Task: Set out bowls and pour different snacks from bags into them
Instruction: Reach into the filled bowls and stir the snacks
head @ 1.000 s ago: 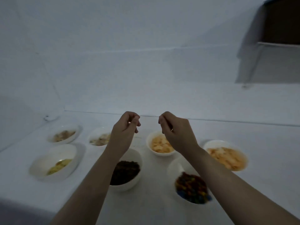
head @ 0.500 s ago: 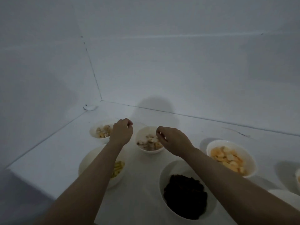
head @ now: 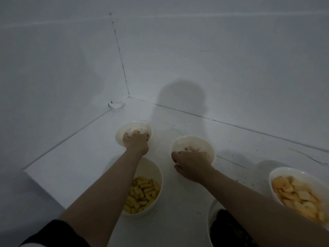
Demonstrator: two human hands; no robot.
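Observation:
Several white bowls stand on the white table (head: 80, 157). My left hand (head: 136, 142) reaches to the far-left bowl (head: 135, 124) of pale snack pieces, its fingers curled over the near rim. At the near rim of the middle bowl (head: 193, 140), which also has pale pieces, my right hand (head: 193, 165) grips with fingers over the edge and thumb outside on the left. Under my left forearm sits a bowl (head: 159, 172) with yellow stick snacks. No snack bag is in view.
A bowl (head: 284, 171) of orange-yellow pieces stands at the right edge. A bowl (head: 212, 211) of dark snack lies partly under my right forearm at the bottom. White walls meet in a corner behind the bowls. The table's left edge drops off nearby.
Both hands have come down from mid-air, fingers pinched, onto the near rims of the two far bowls. The view has swung left and down toward the corner.

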